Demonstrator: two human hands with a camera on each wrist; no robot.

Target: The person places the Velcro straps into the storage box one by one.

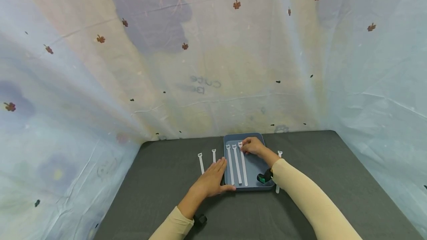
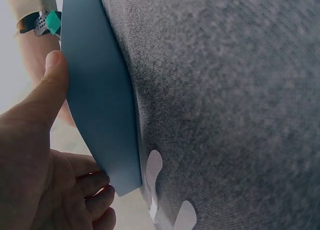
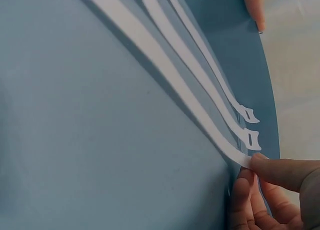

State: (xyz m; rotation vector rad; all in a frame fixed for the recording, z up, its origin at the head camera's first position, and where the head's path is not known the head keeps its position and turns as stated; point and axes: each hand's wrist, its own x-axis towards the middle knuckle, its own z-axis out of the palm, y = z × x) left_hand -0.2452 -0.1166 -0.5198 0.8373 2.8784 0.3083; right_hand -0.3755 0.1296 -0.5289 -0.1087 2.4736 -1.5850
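A blue-grey tray (image 1: 256, 166) lies on the dark table with three white cable ties in it, side by side. My right hand (image 1: 252, 146) is over the far part of the tray. Its thumb and finger pinch the slotted-head end of the rightmost cable tie (image 3: 200, 120); the fingers partly hide that end in the right wrist view. The middle tie (image 1: 237, 164) and the left tie (image 1: 231, 166) lie next to it, heads at the far end. With fingers extended, my left hand (image 1: 213, 179) touches the tray's near left corner, its thumb (image 2: 52, 77) against the wall.
Left of the tray, two more white ties lie on the table, an outer tie (image 1: 201, 163) and an inner tie (image 1: 214, 154) partly behind my left hand. Another tie (image 1: 277, 189) lies right of the tray under my right forearm. A patterned curtain (image 1: 213, 114) hangs behind the table.
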